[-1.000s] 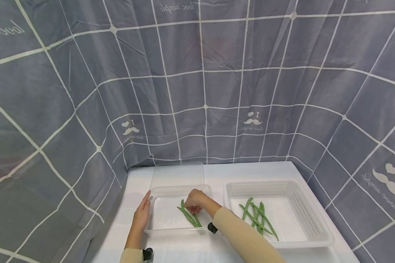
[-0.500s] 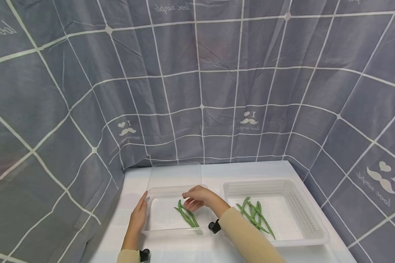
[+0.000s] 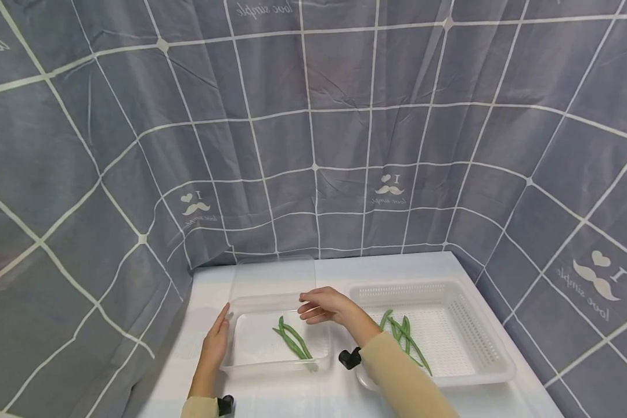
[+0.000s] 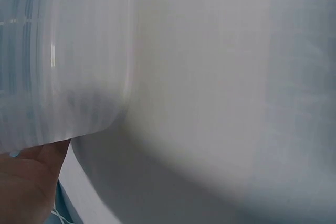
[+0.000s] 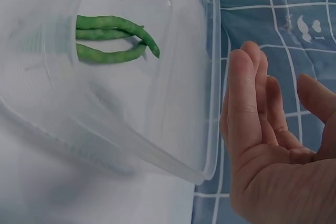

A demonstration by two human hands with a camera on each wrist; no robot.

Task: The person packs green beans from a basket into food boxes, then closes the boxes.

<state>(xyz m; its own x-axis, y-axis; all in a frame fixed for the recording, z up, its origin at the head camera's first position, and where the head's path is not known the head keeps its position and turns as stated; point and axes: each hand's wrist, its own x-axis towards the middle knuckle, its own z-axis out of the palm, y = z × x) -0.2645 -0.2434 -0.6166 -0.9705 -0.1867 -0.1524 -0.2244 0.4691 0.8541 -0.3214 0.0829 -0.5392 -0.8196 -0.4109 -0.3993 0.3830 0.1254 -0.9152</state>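
Note:
A clear plastic container (image 3: pixel 263 366) stands on the table with a few green beans (image 3: pixel 292 342) lying in its right half. My left hand (image 3: pixel 214 345) rests along the container's left side, fingers straight. In the left wrist view, part of this hand (image 4: pixel 31 182) shows beside the clear wall. My right hand (image 3: pixel 330 306) hovers over the container's right rim, fingers loosely bent, holding nothing. The right wrist view shows the hand (image 5: pixel 278 150) apart from the beans (image 5: pixel 113 56).
To the right, a white perforated basket (image 3: pixel 470 381) holds several more green beans (image 3: pixel 414 345), partly hidden by my right sleeve (image 3: pixel 402 377). A clear flat lid (image 3: pixel 274 276) lies behind the container. A grey checked curtain (image 3: pixel 345 191) surrounds the white table (image 3: pixel 386 267).
My right hand has let go of the beans, loosened its fingers and drawn up and right from inside the container. The left hand stays at the container's side. The head view has shifted slightly.

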